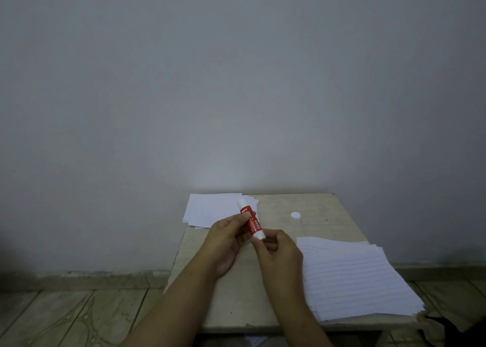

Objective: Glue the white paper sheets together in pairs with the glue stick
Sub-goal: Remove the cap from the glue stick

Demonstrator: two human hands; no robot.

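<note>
Holding the glue stick (249,220) over the table's middle, the left hand (226,237) grips its red barrel while the right hand (278,249) pinches the base, likely twisting glue out; its cap (295,215) waits near the far edge, between the two paper stacks (352,275).

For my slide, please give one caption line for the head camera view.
Both hands, left and right, hold the uncapped glue stick above the table.
</note>
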